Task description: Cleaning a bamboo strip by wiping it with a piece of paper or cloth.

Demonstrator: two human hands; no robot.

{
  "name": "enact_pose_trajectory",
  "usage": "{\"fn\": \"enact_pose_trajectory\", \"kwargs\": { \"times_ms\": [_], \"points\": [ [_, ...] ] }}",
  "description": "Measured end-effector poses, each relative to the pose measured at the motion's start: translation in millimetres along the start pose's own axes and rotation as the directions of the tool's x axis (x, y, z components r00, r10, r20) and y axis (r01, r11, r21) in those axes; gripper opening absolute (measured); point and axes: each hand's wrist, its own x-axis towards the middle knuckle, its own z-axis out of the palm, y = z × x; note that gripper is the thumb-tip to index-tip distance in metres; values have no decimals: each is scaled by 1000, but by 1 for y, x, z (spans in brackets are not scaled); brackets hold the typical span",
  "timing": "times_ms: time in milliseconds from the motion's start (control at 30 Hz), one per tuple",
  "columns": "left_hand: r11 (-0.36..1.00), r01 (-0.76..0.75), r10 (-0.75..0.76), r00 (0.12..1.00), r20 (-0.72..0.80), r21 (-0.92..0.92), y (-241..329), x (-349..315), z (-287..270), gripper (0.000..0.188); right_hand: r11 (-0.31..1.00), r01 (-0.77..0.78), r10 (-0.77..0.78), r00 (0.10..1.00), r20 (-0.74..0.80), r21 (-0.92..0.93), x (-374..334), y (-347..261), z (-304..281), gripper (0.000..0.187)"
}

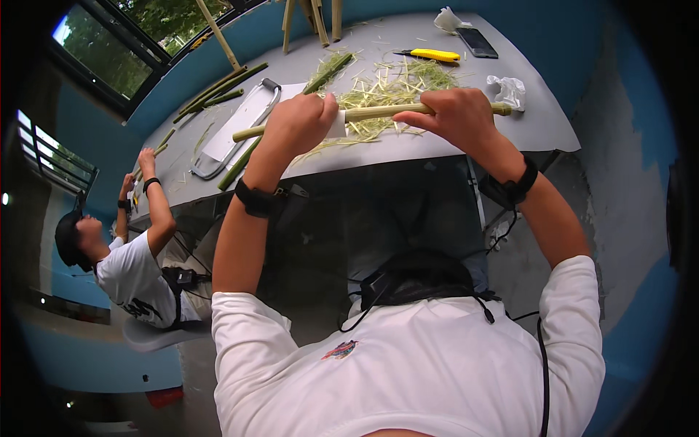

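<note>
I hold a pale, peeled bamboo stick point(382, 112) level above the near part of the table. My left hand point(302, 120) is closed around it left of the middle, and the stick's left end juts out past that fist. A small white piece like paper or sandpaper point(338, 126) shows at the left fist, against the stick; how it is held is hidden. Toward the other end, my right hand point(462, 116) grips the stick with the thumb stretched along it. Beneath and behind the stick lies a heap of pale green shavings point(415, 80).
On the grey table point(408, 149) lie a yellow utility knife point(435, 54), a phone point(478, 42), crumpled tissue point(507, 92), a silver-framed hacksaw point(240, 138) and green bamboo sticks point(218, 95). More bamboo pieces point(319, 22) stand at the back. A seated co-worker point(138, 269) handles a stick at left.
</note>
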Motion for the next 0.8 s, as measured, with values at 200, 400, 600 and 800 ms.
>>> {"fn": "enact_pose_trajectory", "kwargs": {
  "times_ms": [200,400,600,800],
  "points": [
    [988,45,-30,994,104,-148,1,-4,-7,59,978,143,-157,985,-79,-152,4,4,-13,68],
    [905,175,-55,952,300,-389,-22,-4,0,70,959,246,-265,955,-136,-142,6,7,-14,65],
    [998,-42,60,912,-406,51,-3,-6,9,62,891,-341,155,849,505,300,10,6,-12,94],
    [996,84,-76,967,-241,21,-12,-8,20,56,963,-217,133,898,419,160,22,1,-9,91]
  ]
}}
